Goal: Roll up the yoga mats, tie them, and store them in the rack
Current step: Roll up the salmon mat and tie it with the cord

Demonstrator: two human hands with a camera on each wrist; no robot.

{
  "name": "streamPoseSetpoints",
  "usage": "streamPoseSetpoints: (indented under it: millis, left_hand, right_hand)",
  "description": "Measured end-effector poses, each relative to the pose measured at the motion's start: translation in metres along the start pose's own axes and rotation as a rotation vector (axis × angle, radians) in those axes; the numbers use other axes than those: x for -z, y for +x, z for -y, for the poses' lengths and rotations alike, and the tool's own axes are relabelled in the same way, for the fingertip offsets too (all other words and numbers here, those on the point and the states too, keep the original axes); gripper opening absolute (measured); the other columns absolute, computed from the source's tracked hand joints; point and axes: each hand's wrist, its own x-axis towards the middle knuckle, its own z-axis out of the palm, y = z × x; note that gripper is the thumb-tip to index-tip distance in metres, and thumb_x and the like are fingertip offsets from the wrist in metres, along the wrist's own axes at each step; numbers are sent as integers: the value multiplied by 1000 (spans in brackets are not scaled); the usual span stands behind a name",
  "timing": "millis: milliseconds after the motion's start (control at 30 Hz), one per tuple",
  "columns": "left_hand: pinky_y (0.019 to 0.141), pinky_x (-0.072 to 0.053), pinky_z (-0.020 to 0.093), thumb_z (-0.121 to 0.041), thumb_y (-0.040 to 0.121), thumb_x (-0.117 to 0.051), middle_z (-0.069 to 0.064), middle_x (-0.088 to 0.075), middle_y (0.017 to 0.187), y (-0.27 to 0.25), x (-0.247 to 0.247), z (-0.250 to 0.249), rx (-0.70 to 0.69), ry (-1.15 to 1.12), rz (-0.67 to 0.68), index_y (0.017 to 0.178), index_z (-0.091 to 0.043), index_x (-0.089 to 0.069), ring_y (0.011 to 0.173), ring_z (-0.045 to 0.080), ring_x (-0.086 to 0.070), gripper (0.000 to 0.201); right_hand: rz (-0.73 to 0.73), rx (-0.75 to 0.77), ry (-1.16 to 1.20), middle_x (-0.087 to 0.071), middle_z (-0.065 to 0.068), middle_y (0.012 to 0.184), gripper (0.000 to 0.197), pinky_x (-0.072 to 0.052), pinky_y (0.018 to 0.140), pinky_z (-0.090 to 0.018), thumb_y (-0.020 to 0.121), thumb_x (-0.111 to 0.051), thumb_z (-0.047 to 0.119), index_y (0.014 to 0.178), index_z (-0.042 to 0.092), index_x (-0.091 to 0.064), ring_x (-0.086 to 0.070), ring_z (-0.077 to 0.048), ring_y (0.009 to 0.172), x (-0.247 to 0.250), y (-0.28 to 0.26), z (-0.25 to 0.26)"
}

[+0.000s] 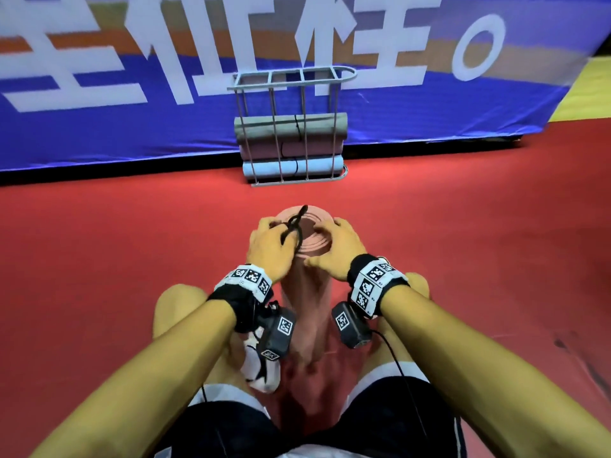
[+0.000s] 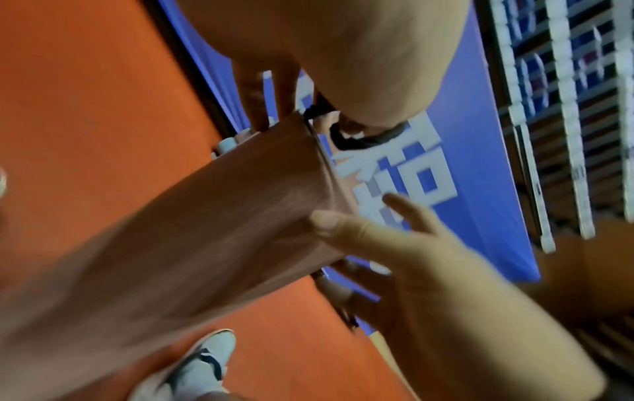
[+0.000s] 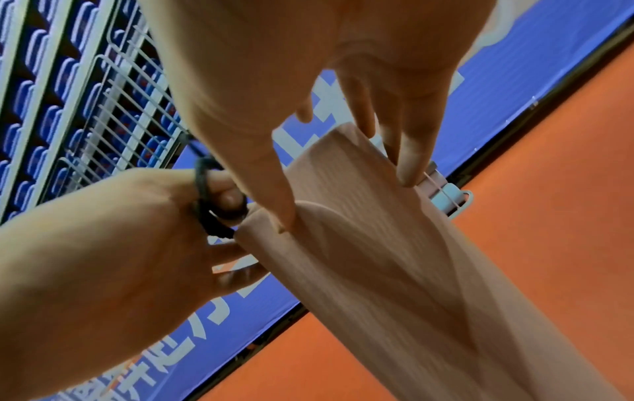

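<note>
A rolled pink yoga mat [image 1: 305, 292] stands upright on the red floor between my knees. My right hand [image 1: 325, 242] grips its top end, fingers over the rim and thumb on the side. My left hand [image 1: 277, 233] holds a black elastic band [image 1: 296, 226] at the rim's left edge. In the right wrist view the band [image 3: 205, 206] loops round a finger of my left hand [image 3: 120, 230], beside the mat [image 3: 377, 257]. The left wrist view shows the mat [image 2: 205, 230], the band [image 2: 360, 138] and my right hand [image 2: 394, 257]. The grey wire rack [image 1: 287, 86] stands ahead.
The rack holds three tied rolls stacked flat: grey [image 1: 287, 125], pink [image 1: 291, 148] and light blue [image 1: 291, 166]. A blue banner wall [image 1: 132, 133] with white letters runs behind it. My white-socked foot [image 1: 261, 368] lies left of the mat. Red floor [image 1: 463, 226] lies on both sides.
</note>
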Motion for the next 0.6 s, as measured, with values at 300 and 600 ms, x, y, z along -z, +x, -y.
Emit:
streamPoseSetpoints:
  millis: [300,600]
  left_hand:
    - [97,-42,45,-33,101,-51,11,-40,143,-12,-25,-7,-38,98,-90,107,-12,-65,122,40,-41,27]
    - [95,-40,37,-32,104,-46,9,-56,129,-1,-11,-2,-45,-57,-150,113,-10,-67,114,31,-54,32]
  right_hand:
    - [-110,7,300,-60,-7,128,14,-36,93,-13,82,-79,29,85,15,-78,-54,-21,124,1,-2,7]
    - [-185,-58,208,-56,-6,131,29,-36,102,-24,90,-67,17,63,20,-57,-53,-24,125,-14,20,3]
